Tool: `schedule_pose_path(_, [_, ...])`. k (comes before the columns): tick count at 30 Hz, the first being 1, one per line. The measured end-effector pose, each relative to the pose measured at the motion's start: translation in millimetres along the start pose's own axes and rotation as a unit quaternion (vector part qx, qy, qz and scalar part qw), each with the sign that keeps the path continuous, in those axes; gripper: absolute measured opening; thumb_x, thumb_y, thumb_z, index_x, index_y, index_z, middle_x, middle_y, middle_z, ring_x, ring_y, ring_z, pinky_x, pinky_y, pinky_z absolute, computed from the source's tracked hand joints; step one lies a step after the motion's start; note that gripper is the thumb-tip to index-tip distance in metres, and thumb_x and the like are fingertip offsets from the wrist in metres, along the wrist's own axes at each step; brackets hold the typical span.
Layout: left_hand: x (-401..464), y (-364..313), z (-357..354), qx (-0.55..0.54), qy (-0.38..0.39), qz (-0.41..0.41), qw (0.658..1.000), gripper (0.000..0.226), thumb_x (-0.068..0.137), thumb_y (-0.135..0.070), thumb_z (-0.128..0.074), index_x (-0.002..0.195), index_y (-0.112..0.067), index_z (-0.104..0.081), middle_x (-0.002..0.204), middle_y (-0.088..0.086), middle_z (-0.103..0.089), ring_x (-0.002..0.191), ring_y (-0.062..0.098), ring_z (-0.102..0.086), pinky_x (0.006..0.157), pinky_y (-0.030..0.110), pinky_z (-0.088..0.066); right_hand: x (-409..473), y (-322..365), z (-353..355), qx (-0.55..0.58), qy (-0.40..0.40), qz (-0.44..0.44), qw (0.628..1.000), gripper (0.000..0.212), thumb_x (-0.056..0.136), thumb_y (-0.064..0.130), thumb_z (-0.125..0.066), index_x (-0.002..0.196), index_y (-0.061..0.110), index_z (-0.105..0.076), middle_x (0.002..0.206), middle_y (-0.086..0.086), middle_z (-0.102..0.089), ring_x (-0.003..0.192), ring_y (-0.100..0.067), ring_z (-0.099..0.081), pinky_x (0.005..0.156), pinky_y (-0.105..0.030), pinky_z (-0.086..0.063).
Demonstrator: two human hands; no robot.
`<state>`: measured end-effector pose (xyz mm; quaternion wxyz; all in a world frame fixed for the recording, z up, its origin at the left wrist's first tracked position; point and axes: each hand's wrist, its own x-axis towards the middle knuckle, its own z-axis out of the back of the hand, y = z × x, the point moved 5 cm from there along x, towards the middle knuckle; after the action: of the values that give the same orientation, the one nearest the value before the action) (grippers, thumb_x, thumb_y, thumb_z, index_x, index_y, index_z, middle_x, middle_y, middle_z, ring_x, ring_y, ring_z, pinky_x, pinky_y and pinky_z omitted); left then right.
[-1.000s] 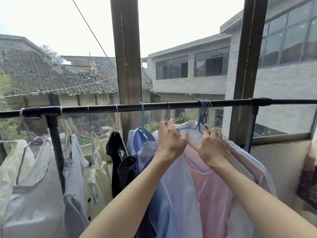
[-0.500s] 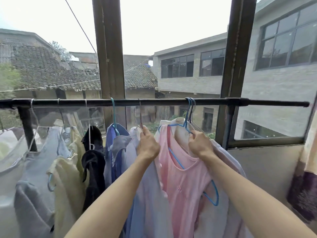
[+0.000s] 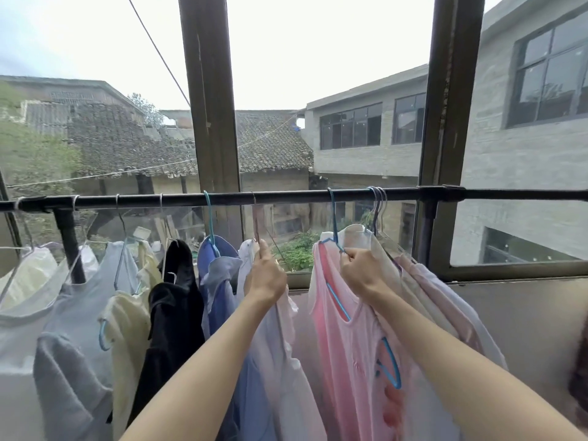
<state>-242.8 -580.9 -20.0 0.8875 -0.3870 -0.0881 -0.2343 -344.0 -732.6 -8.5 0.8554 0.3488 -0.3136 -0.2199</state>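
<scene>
While both arms are reaching up from the bottom of the head view, the left hand (image 3: 265, 278) is curling its fingers tight round the neck of a thin wire hanger (image 3: 255, 218), the one carrying the pale shirt (image 3: 280, 351). Over on the other side, the right hand (image 3: 362, 272) is clamping its fingers on the neck of the blue hanger (image 3: 333, 214), and the pink top (image 3: 346, 351) is draping down from it across the wrist. Both hooks are sitting over the black rail (image 3: 286, 197), well apart, with a clear gap of daylight showing between the two garments.

This is looking like the spacing-out step: laundry is being parted along the rail so each piece is hanging free. The pale shirt is crowding against the blue shirt (image 3: 219, 281) on its left, and the pink top is pressing against a cream garment (image 3: 359, 237) just behind it, whose hooks are bunching beside the rail's right-hand joint.

Next, I'd say, each hand is needing to let its hook settle squarely on the rail before easing off, or one hook is needing a slide sideways without dragging a neighbour along.
</scene>
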Motion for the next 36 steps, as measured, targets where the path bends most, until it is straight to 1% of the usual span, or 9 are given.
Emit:
schedule_pose_path(4, [2.5, 0.1, -3.7, -0.006, 0.012, -0.007, 1.000, 0.067, 0.089, -0.001, -0.032, 0.148, -0.009, 0.000, 0.157, 0.006, -0.008, 0.135, 0.029, -0.030, 0.103, 0.035, -0.030, 3.1, 15.7, -21.8, 0.005, 0.022, 0.008, 1.000, 0.027, 0.090, 0.016, -0.041, 0.075, 0.009, -0.064, 0.074, -0.013, -0.063, 0.075, -0.029, -0.056, 0.071, -0.035, -0.046])
schedule_pose_path(9, [7.4, 5.8, -2.2, 0.000, 0.025, -0.018, 1.000, 0.070, 0.088, -0.003, -0.034, 0.148, -0.011, -0.001, 0.157, 0.005, -0.001, 0.137, 0.028, -0.028, 0.104, 0.032, -0.029, 6.9, 30.2, -41.5, 0.033, 0.016, 0.015, 0.999, 0.034, 0.089, 0.011, -0.042, 0.055, 0.012, -0.047, 0.058, -0.004, -0.049, 0.066, -0.024, -0.046, 0.060, -0.031, -0.034])
schedule_pose_path(15, [12.5, 14.4, 1.2, 0.009, 0.026, -0.019, 0.999, 0.070, 0.086, -0.002, -0.036, 0.148, -0.011, -0.005, 0.157, 0.008, -0.007, 0.139, 0.029, -0.023, 0.105, 0.033, -0.030, 7.7, 33.2, -54.1, 0.046, 0.013, 0.014, 0.999, 0.028, 0.091, 0.011, -0.040, 0.073, 0.001, -0.059, 0.060, -0.005, -0.051, 0.065, -0.023, -0.046, 0.056, -0.030, -0.031])
schedule_pose_path(21, [10.6, 15.9, 4.1, 0.020, 0.018, -0.035, 0.999, 0.067, 0.089, -0.004, -0.034, 0.148, -0.011, -0.005, 0.156, 0.008, -0.010, 0.134, 0.030, -0.032, 0.103, 0.037, -0.035, 5.6, 29.2, -60.5, 0.062, -0.001, 0.022, 0.998, 0.028, 0.092, 0.011, -0.040, 0.087, -0.002, -0.064, 0.055, -0.001, -0.047, 0.056, -0.017, -0.044, 0.051, -0.029, -0.030])
schedule_pose_path(24, [5.9, 16.6, 4.9, 0.031, 0.007, -0.036, 0.999, 0.064, 0.092, -0.007, -0.033, 0.148, -0.011, -0.002, 0.156, 0.006, -0.010, 0.131, 0.031, -0.035, 0.101, 0.038, -0.034, 3.0, 28.5, -59.9, 0.060, 0.003, 0.026, 0.998, 0.028, 0.092, 0.013, -0.040, 0.094, 0.004, -0.066, 0.055, 0.002, -0.048, 0.051, -0.012, -0.044, 0.049, -0.026, -0.034])
schedule_pose_path(27, [2.8, 17.4, 8.6, 0.076, -0.049, -0.011, 0.996, 0.063, 0.093, -0.019, -0.036, 0.148, -0.015, -0.006, 0.150, 0.011, -0.013, 0.126, 0.035, -0.033, 0.100, 0.043, -0.034, 0.0, 26.5, -52.8, 0.052, 0.016, 0.022, 0.998, 0.028, 0.092, 0.018, -0.041, 0.075, 0.014, -0.063, 0.051, 0.000, -0.054, 0.043, -0.018, -0.053, 0.055, -0.034, -0.049])
schedule_pose_path(29, [0.5, 11.0, 14.5, 0.083, -0.107, -0.014, 0.991, 0.061, 0.091, -0.022, -0.040, 0.147, -0.016, -0.014, 0.143, 0.011, -0.018, 0.126, 0.032, -0.028, 0.101, 0.045, -0.030, -0.4, 24.6, -39.0, 0.026, -0.008, 0.027, 0.999, 0.032, 0.091, 0.021, -0.041, 0.072, 0.007, -0.063, 0.065, -0.009, -0.067, 0.057, -0.025, -0.063, 0.068, -0.039, -0.053])
schedule_pose_path(32, [-5.3, -14.1, 20.1, 0.071, -0.182, -0.109, 0.975, 0.055, 0.088, -0.018, -0.044, 0.141, -0.013, -0.031, 0.136, 0.011, -0.028, 0.123, 0.029, -0.031, 0.100, 0.044, -0.027, 0.6, 24.4, -5.5, -0.010, -0.112, 0.079, 0.990, 0.030, 0.092, 0.017, -0.042, 0.085, -0.001, -0.065, 0.095, -0.016, -0.068, 0.085, -0.031, -0.061, 0.077, -0.035, -0.048])
schedule_pose_path(36, [-10.9, -52.7, -0.3, 0.033, -0.137, -0.197, 0.970, 0.055, 0.086, -0.016, -0.047, 0.139, -0.009, -0.035, 0.139, 0.013, -0.033, 0.123, 0.032, -0.037, 0.102, 0.045, -0.034, 4.3, 10.7, 26.0, -0.124, -0.144, 0.088, 0.978, 0.030, 0.093, 0.012, -0.041, 0.113, 0.003, -0.061, 0.112, -0.018, -0.057, 0.108, -0.033, -0.050, 0.091, -0.038, -0.040])
